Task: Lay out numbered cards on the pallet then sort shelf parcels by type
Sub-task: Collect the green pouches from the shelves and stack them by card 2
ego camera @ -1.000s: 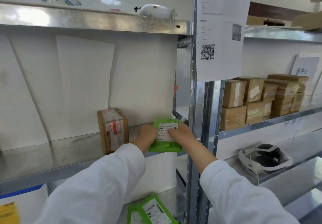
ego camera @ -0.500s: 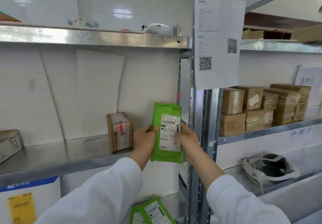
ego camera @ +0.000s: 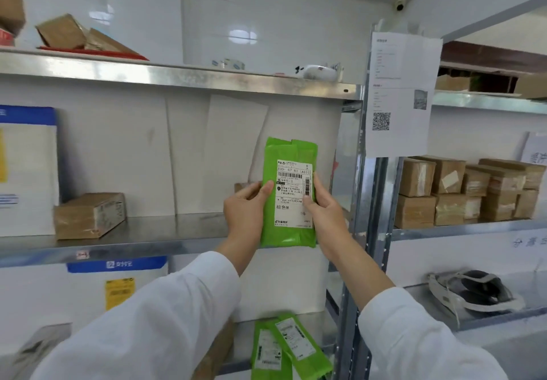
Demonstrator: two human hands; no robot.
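Holding green parcel (ego camera: 288,199) upright, label facing camera. Left hand (ego camera: 245,205) and right hand (ego camera: 324,211) grip its side edges. Steel shelf (ego camera: 148,237) behind.

Long white sleeves (ego camera: 165,317), bare hands, no gloves

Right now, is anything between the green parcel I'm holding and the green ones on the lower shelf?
Nothing visible. The left hand and right hand hold the green parcel in front of the middle shelf edge, it seems, so the way down to the lower green parcels looks open.
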